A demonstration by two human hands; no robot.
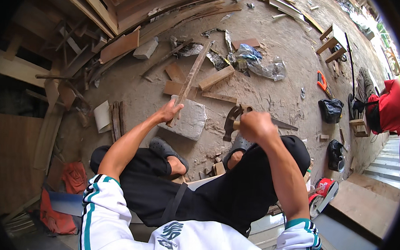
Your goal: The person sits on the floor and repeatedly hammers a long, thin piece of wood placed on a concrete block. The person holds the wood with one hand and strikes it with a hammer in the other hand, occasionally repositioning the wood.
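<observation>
left hand (pixel 169 111), left of frame center — fingers closed around a long wood strip (pixel 194 73). strip slants from the hand up toward upper center, lower end over a pale block (pixel 192 121); can't tell if they touch. right hand (pixel 257 127), right of center, is in a fist gripping a claw hammer (pixel 230 122) by the handle, head sticking out on the fist's left, well apart from the strip. a dark tapered piece (pixel 285 125) shows right of the fist — can't tell what it is. wood offcut (pixel 216 78) lies right of the strip, crumpled sheeting (pixel 274 69) above and right of that. orange-handled saw (pixel 322 80) and black bag (pixel 331 110) at right of frame. person in red (pixel 390 107) at far right edge.
</observation>
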